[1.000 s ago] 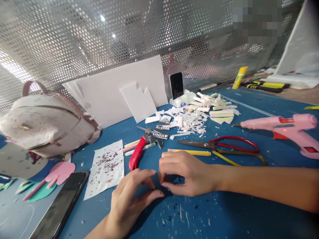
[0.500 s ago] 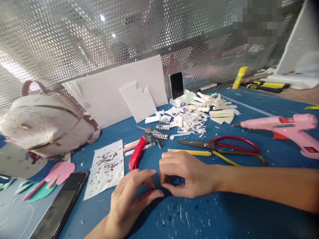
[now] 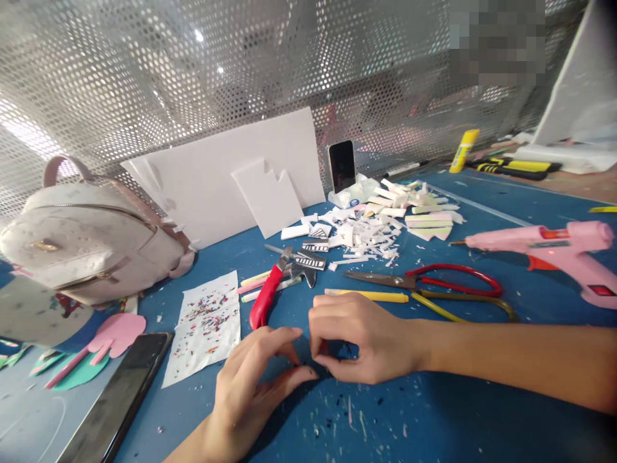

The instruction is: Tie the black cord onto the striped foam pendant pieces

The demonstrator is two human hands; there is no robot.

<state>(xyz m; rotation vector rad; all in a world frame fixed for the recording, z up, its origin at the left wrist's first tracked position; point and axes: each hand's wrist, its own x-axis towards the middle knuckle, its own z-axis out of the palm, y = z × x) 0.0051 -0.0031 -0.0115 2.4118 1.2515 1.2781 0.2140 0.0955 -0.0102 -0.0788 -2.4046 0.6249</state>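
While the left hand (image 3: 241, 386) gapes partway, the right hand (image 3: 359, 325) curls, its grip unclear.

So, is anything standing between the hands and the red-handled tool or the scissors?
Nothing visible stands between the left hand and the red-handled tool; whether they touch, I can't tell. Between the right hand and the blades of the scissors, the yellow pen lies on the table.

The bottom edge crops the dark phone (image 3: 118, 397), and whether the hands (image 3: 359, 334) hold anything cannot be told.
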